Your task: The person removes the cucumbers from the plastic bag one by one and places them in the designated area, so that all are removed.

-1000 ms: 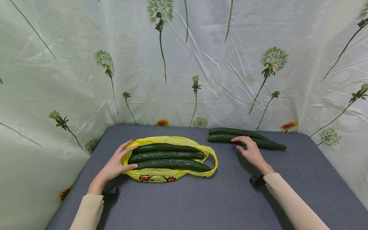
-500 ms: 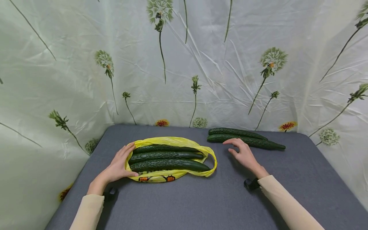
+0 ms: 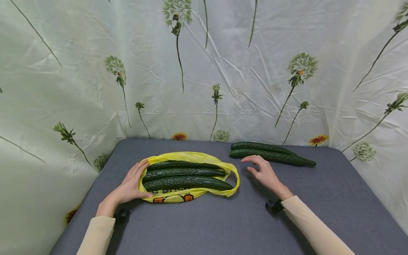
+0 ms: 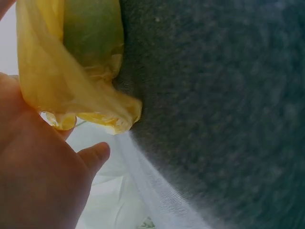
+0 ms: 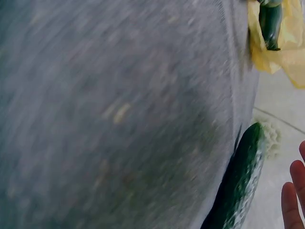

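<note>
A yellow plastic bag (image 3: 173,199) lies on its side at centre left, its mouth and handle loop toward the right. Three long dark cucumbers (image 3: 188,183) lie side by side in it. Against the bag's left end rests my left hand (image 3: 129,184), fingers along the far edge and thumb at the near edge. The left wrist view shows its thumb (image 4: 97,155) extended beside the crumpled bag (image 4: 52,62). My right hand (image 3: 264,173) hovers between the bag and two loose cucumbers (image 3: 287,158), holding nothing. Its fingers (image 5: 295,205) enter the right wrist view at the edge.
A dark grey cloth-covered table (image 3: 197,226) carries everything. Behind it hangs a pale curtain (image 3: 255,88) printed with dandelions, close to the table's back edge. The loose cucumbers lie near that edge. A black wrist strap (image 3: 274,207) sits on the right wrist.
My right hand has moved left and slightly toward me, away from the loose cucumbers. My left fingertips and thumb have shifted from over the cucumbers to the bag's edges.
</note>
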The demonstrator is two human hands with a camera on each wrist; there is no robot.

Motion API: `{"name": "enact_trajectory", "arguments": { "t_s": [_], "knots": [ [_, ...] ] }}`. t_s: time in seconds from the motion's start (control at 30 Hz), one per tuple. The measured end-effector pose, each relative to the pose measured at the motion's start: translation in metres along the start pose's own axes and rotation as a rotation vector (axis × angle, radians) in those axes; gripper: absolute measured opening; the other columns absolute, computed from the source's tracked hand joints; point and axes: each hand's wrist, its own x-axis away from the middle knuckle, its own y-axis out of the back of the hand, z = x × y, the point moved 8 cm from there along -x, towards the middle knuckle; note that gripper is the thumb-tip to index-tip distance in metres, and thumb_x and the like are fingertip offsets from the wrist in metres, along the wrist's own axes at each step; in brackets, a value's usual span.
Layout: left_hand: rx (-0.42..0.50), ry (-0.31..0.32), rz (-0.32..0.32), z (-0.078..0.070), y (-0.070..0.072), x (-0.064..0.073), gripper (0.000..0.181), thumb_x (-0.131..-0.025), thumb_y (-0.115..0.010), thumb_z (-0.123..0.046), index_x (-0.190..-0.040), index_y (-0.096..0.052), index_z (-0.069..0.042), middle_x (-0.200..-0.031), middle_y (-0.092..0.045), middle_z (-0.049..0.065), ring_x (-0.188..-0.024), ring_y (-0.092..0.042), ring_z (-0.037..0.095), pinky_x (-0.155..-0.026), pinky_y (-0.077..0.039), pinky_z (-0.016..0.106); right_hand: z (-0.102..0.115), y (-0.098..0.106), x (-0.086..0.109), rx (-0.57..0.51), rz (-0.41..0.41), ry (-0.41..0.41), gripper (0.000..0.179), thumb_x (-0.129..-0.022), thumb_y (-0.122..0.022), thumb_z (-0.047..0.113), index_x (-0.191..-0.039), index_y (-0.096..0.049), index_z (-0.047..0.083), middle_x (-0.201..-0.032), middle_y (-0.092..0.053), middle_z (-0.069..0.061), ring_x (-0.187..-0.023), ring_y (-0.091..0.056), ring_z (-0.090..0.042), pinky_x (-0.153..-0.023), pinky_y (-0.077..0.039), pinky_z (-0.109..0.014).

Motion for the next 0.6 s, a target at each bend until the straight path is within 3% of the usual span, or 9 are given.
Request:
{"name": "enact_trajectory", "arguments": {
  "t_s": [0.4,0.6],
  "knots": [
    [0.077,0.035,0.005,0.01,-0.007,0.001,0.111,-0.072,-0.084,-0.035,-0.151,-0.015,0.001,-0.155,-0.007,0.019,-0.136,-0.006,0.05,-0.096,-0.017,0.072,0.036,-0.019,-0.011,-0.117,0.006,0.111,0.029,-0.089,-0.063,-0.005,-0.115,-0.066,0.005,-0.117,-0.063,-0.011,-0.108,-0.056,-0.028,-0.083,-0.048,-0.051],
    [0.115,0.045,0.013,0.012,-0.008,0.002,0.109,-0.074,-0.084,-0.032,-0.152,-0.014,-0.001,-0.156,-0.005,0.018,-0.137,-0.006,0.05,-0.095,-0.018,0.073,0.066,-0.034,-0.017,-0.169,0.042,0.147,0.03,-0.085,-0.063,-0.011,-0.113,-0.065,-0.001,-0.114,-0.063,-0.015,-0.104,-0.058,-0.03,-0.079,-0.047,-0.052]
  ]
}}
